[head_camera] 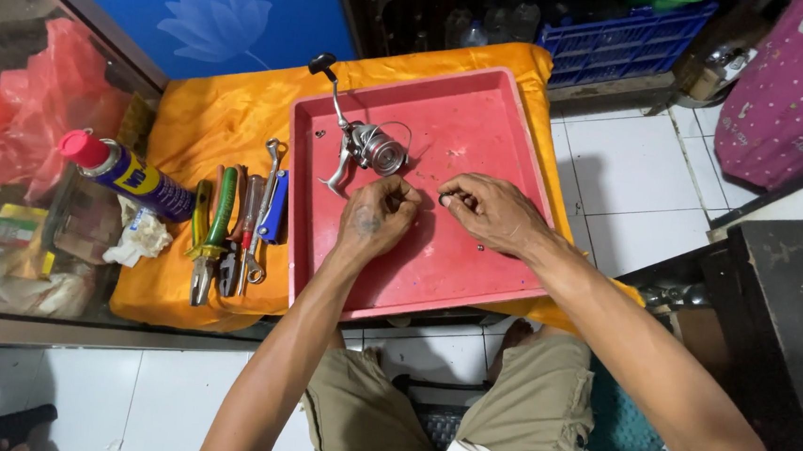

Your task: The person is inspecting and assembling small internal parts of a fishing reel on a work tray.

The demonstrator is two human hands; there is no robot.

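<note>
From the head camera, we see our left hand [379,216] and right hand [487,208] resting on the shallow red plastic tray [436,275], fingers pinched around small parts we cannot make out. Just beyond the left hand lies the silver metal fishing reel [369,148]; pliers and wrenches [231,232] lie further left.

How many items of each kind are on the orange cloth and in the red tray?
Fishing reel: 1
Spray can: 1
Crumpled rag: 1
Hand tools: about 5, since they overlap and cannot be told apart exactly
Total: about 8
</note>
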